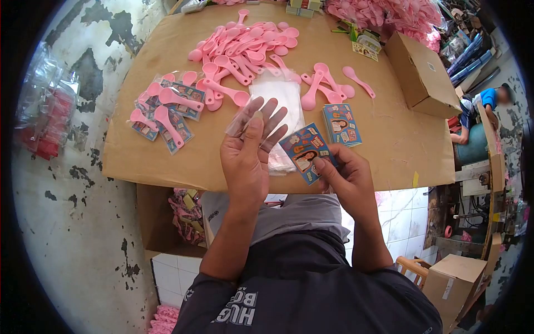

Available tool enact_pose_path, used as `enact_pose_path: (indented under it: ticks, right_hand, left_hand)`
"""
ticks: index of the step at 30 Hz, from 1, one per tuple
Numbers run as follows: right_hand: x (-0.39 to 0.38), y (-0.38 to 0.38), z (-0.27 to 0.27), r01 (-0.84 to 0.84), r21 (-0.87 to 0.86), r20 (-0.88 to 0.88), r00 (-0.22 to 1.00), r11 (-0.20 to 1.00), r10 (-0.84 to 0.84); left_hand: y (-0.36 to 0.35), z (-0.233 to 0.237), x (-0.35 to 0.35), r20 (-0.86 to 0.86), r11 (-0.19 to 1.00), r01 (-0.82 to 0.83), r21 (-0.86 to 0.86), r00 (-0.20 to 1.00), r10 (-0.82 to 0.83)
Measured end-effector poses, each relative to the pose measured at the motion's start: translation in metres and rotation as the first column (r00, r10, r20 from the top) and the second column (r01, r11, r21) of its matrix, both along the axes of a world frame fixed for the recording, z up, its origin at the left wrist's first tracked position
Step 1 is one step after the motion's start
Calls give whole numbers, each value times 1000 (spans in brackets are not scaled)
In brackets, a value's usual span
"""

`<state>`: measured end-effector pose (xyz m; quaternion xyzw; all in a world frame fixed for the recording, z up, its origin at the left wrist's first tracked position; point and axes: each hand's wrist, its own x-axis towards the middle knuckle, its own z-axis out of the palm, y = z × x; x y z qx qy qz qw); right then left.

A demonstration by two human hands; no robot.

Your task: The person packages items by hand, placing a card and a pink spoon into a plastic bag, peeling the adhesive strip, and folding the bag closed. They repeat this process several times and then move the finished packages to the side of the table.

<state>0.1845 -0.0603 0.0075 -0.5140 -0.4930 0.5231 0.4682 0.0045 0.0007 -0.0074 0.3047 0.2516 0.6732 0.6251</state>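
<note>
My left hand point(248, 150) has a clear plastic bag point(236, 123) lying across its fingers, pinned by the thumb. Between thumb and fingers of my right hand point(346, 172) is a blue printed card point(303, 147), tilted, its corner near the bag. A stack of the same cards point(340, 125) lies just beyond the right hand. Under and behind the hands is a pile of clear plastic bags point(278, 94). On the left, several bagged cards point(181, 131) lie with pink spoons point(167, 123) on top.
A large heap of pink spoons point(245, 44) covers the far middle of the brown table point(389, 150). Loose spoons point(359, 82) lie right of the bags. A cardboard box point(420, 75) stands at the right edge. Another person point(484, 103) is at far right.
</note>
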Motion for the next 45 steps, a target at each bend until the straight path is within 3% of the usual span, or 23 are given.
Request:
enact_pose_path:
  ticks: [3,9,11,18,20,26,36,38,42,45]
  right_hand:
    - [-4,2,2,-6,-11,-72,997,1000,6]
    - [-13,5,-3,48,29,-81,996,998,-46]
    - [-11,3,1,-60,-6,5,998,998,60]
    - [-6,10,5,-144,-66,25,989,987,146]
    - [-9,12,4,-57,33,-117,991,998,60]
    - [-5,12,-3,-15,60,-211,977,998,28]
    - [-35,22,-6,81,187,-222,974,979,-38]
    - [-42,19,-11,78,155,-401,916,985,-9]
    - [-41,12,-15,-19,128,-399,914,992,69]
    - [-43,0,-15,-33,-29,-412,911,999,18]
  left_hand:
    - [-4,3,9,93,999,40,10,995,-41]
    - [-9,1,4,100,993,115,5,988,-115]
    - [-9,1,2,78,994,110,1,991,-110]
    - [-14,2,2,19,986,164,-30,986,-163]
    - [-13,-1,1,12,986,166,-12,986,-166]
    - [-15,-2,7,-6,984,175,-22,985,-175]
    - [-29,13,17,-87,994,105,-20,991,-106]
    - [-26,15,15,-91,993,114,-23,989,-116]
    - [-27,18,11,20,991,127,30,992,-127]
    - [-22,17,3,58,989,110,97,992,-116]
